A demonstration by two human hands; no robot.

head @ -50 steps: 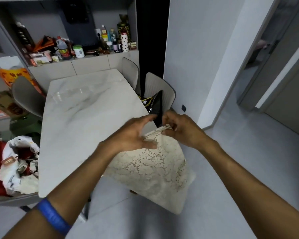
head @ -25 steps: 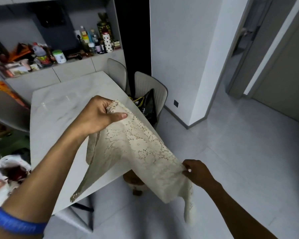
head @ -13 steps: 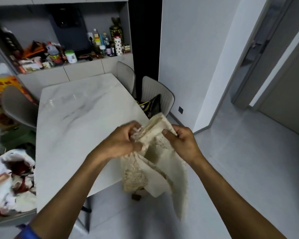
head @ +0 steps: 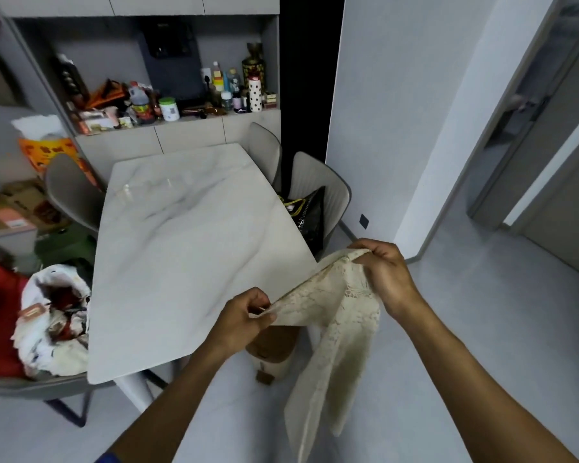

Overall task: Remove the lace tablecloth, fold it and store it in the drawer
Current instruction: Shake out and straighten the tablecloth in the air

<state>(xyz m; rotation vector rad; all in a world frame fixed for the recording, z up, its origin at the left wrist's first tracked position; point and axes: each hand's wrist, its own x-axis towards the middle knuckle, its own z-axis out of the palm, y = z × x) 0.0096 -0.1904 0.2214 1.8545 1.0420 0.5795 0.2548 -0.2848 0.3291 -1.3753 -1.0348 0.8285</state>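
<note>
Both hands, left hand (head: 244, 317) and right hand (head: 385, 274), pinch the cream lace tablecloth (head: 335, 329) apart midair; its dangling, uneven tail could skew the fold.

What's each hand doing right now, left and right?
Left hand: closed, pinching one end of the cream lace tablecloth.
Right hand: closed, gripping the tablecloth's other, higher end.

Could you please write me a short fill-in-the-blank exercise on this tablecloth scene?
1. The lace tablecloth is held by ____ hands.
2. The marble table top is ____.
3. The black bag sits on a ____.
4. The cloth's loose end hangs toward the ____.

Missing words: both; bare; chair; floor
</note>
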